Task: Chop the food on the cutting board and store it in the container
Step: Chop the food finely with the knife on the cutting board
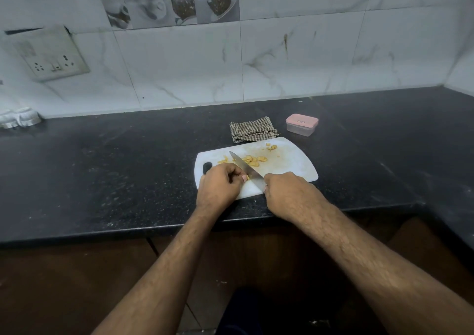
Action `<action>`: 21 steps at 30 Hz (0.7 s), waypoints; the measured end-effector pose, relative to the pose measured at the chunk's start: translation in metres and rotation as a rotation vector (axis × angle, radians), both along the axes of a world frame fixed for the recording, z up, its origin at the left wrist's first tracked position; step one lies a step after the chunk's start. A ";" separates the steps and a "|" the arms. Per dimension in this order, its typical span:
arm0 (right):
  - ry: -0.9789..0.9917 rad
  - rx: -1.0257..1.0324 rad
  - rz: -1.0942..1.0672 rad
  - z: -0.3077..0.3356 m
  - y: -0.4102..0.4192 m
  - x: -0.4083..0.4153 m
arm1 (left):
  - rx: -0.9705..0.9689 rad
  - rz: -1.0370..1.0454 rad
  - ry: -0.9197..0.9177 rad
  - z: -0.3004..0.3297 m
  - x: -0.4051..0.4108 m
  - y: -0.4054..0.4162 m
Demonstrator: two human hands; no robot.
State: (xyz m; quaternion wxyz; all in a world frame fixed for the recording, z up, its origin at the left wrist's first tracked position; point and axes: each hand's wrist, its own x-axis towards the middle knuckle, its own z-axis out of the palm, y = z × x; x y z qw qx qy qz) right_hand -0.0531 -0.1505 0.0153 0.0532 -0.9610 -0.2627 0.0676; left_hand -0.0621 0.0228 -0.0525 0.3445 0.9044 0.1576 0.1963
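1. Head view: a person works at a white board (pixel 289 165) lying on a dark desk (pixel 102 170).
2. Right hand (pixel 287 191) has its fingers clenched round the handle of a knife (pixel 245 166), blade angled up-left across the board.
3. Left hand (pixel 219 183) sits beside the blade, fingers curled and pinching a small piece of food (pixel 245 177) against the board.
4. Yellow slices (pixel 252 160) lie mid-board, just beyond the blade; a few more (pixel 272 147) sit near the far edge.
5. Container (pixel 302 125), its pink lid on, stands on the desk beyond the board's far right corner, apart from it.
6. Checked cloth (pixel 252 129), folded, lies to the container's left, touching the board's far edge.
7. Wall socket (pixel 55 59) is mounted on the tiled wall at left.
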 end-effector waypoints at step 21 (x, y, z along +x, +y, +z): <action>-0.003 -0.015 0.003 0.006 0.001 -0.015 | 0.013 0.015 0.057 0.007 -0.003 -0.005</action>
